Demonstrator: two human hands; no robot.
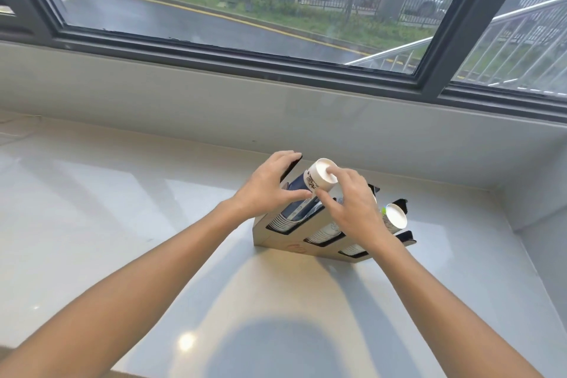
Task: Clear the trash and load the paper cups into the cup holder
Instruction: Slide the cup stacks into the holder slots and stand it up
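A silver and black cup holder [276, 241] with three slanted slots stands on the pale counter near the back wall. A stack of blue and white paper cups [319, 176] lies in its left slot, bottom end up. My left hand [270, 187] grips the holder's top left edge, with its thumb along the stack's side. My right hand [352, 209] rests over the middle slot, its fingertips pressing on the stack's white bottom. Another cup stack [395, 216] with a green print sits in the right slot. The middle stack is mostly hidden under my right hand.
The glossy counter [122, 224] stretches left and toward me. A low wall and window sill [214, 92] run behind the holder, and a side wall [537, 209] closes the counter's right end close to the holder.
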